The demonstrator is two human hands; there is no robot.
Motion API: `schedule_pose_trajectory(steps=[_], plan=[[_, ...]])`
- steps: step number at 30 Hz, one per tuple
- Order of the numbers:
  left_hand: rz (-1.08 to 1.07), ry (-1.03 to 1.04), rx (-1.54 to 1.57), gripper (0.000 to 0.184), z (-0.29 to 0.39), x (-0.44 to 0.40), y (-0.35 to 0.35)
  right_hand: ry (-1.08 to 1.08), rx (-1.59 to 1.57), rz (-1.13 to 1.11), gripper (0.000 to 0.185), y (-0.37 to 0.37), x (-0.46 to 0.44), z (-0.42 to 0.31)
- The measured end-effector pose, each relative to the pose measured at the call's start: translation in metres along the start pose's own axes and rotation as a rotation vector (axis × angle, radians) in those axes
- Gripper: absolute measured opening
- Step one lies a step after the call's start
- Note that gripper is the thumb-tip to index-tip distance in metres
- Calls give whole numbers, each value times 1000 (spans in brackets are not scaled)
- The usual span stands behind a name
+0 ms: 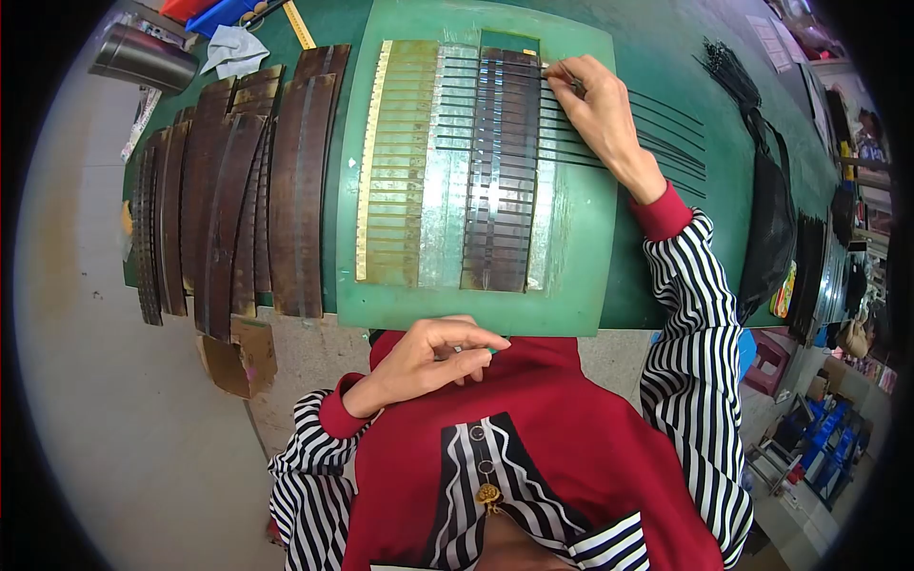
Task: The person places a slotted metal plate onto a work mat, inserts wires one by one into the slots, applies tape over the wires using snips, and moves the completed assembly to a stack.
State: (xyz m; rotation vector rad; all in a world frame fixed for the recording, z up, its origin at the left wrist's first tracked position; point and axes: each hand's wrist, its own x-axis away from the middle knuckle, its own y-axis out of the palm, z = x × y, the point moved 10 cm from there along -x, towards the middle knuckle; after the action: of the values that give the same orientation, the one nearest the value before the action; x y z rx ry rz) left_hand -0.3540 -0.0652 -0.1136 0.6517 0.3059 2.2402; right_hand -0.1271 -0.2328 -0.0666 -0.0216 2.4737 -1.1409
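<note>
On a light green board [581, 247] lies a slotted jig with a yellowish ribbed strip [392, 162], a silvery middle section and a dark brown strip [503, 181]. Thin black rods [666, 112] run across it and stick out to the right. My right hand [595, 109] is at the upper right edge of the dark strip, fingers pinched together over the rods; what they grip is too small to make out. My left hand [433, 360] hovers below the board's front edge, thumb and index finger near each other, with a small greenish thing at the fingertips.
Several dark brown strips [303, 190] lie side by side at the left. Behind them are a grey cloth [233, 51], a dark metal cylinder [145, 57] and a yellow ruler [299, 25]. A black bag [767, 219] and a black bundle [729, 72] lie at the right.
</note>
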Motion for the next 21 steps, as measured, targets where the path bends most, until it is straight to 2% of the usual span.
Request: schedule_pose_trajectory(steps=[10, 15, 18, 21], plan=[[5, 0, 4, 25, 1, 1, 0, -177, 229, -90, 19, 9, 9, -27], [2, 10, 4, 24, 1, 0, 0, -169, 130, -99, 24, 3, 2, -19], [3, 17, 5, 24, 2, 0, 0, -70, 61, 23, 28, -10, -5, -9], [4, 15, 2, 24, 2, 1, 0, -94, 95, -11, 28, -2, -3, -10]])
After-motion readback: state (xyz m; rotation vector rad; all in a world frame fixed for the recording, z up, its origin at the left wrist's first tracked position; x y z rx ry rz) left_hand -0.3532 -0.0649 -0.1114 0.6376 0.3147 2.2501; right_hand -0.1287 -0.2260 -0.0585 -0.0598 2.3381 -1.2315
